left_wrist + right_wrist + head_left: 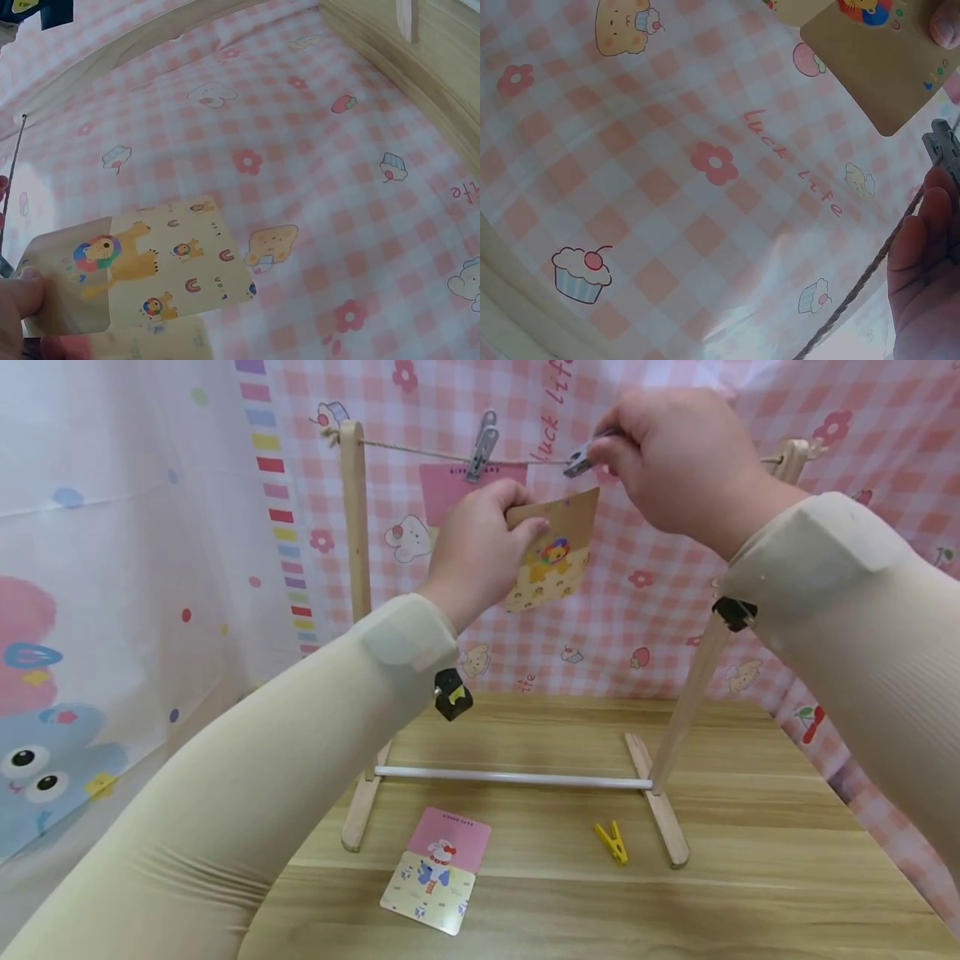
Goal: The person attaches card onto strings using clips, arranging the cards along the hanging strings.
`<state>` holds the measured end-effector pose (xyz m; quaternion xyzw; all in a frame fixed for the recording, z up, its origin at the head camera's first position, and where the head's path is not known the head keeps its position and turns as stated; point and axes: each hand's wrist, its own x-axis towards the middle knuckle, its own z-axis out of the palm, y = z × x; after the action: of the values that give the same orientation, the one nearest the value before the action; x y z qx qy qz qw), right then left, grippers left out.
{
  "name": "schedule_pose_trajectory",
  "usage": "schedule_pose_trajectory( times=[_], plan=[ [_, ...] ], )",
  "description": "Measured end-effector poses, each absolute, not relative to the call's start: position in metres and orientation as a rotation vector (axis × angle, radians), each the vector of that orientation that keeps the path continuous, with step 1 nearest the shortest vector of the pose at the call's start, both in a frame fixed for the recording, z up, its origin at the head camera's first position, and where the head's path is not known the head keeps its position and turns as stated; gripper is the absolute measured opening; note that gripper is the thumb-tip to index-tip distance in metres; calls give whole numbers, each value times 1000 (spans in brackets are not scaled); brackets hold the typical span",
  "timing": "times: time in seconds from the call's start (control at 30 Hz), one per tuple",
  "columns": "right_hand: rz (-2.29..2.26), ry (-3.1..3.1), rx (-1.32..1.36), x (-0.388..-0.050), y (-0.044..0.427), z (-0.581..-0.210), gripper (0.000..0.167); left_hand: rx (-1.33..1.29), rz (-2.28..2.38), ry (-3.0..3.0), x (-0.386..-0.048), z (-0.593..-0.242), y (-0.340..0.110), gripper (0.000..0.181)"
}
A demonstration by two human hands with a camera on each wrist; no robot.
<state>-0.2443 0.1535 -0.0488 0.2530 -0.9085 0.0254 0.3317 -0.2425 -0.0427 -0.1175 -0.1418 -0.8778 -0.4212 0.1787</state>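
Between thumb and fingers my left hand (483,547) pinches a brown and yellow lion card (557,556), held tilted just below the rope (408,447). In the left wrist view the whole lion card (142,266) shows, the thumb on its brown end. My right hand (678,464) pinches a grey clothespin (588,453) at the rope, right of the card's top edge. The right wrist view has this clothespin (943,146) beside the rope, apart from the card. Another grey clothespin (482,447) clips a pink card (450,485) to the rope, partly hidden behind my left hand.
The rope runs between two wooden posts (356,527) joined low down by a white bar (517,777). On the wooden table (540,893) lie a pink and yellow rabbit card (437,870) and a yellow clothespin (612,842). A pink checked cloth (600,635) hangs behind.
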Motion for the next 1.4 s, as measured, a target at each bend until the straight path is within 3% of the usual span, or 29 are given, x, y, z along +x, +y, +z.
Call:
schedule_pose_trajectory(
  times=[1.4],
  plan=[
    [-45, -2503, 818, -239, 147, -60, 33, -448, -1083, -2441, -245, -129, -44, 25]
  ],
)
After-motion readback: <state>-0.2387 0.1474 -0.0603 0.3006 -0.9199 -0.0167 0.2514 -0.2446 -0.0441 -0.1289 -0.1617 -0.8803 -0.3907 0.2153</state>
